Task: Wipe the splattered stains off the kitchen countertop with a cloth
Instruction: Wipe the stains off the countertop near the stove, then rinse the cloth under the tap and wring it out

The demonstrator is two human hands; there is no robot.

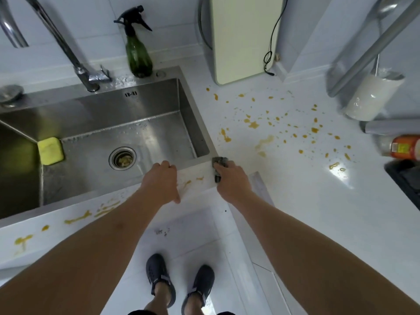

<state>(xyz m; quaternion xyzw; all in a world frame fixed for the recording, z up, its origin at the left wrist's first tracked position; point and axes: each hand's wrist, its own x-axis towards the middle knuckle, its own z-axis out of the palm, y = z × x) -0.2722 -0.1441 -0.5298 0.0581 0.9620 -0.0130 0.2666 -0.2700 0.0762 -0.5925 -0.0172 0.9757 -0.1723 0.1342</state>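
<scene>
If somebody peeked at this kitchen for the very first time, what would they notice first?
Probably the orange-yellow splatters dotted all over the white countertop right of the steel sink, with more smears along the front edge by the sink. Next, the right hand gripping a grey cloth at the sink's near corner, and the left hand resting on the edge beside it. A bright yellow sponge sits inside the sink.
</scene>
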